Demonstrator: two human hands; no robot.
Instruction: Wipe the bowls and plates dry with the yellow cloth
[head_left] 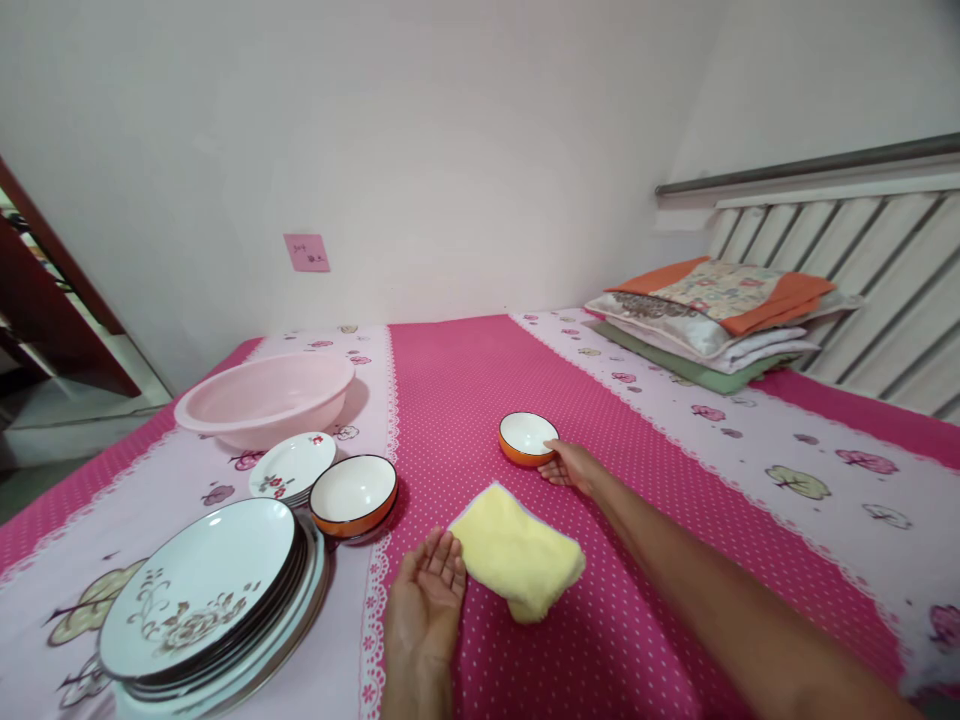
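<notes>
My right hand (570,466) grips the right rim of a small bowl (528,436), white inside and orange outside, at the middle of the cloth-covered surface. Its thumb is at the rim and the fingers are against the side. My left hand (429,588) lies palm up with its fingers stretched out, beside the left edge of a folded yellow towel (517,550). The fingertips meet that edge; whether they bear any of the towel I cannot tell. A second orange bowl (354,492) stands left of my left hand, seemingly on top of another bowl.
At the left are a stack of large flowered plates (202,570), a stack of small plates (296,462) and a pink basin (270,395). Folded cushions and fabrics (720,310) lie at the back right by a white radiator (862,270). A pink note (306,252) is on the wall.
</notes>
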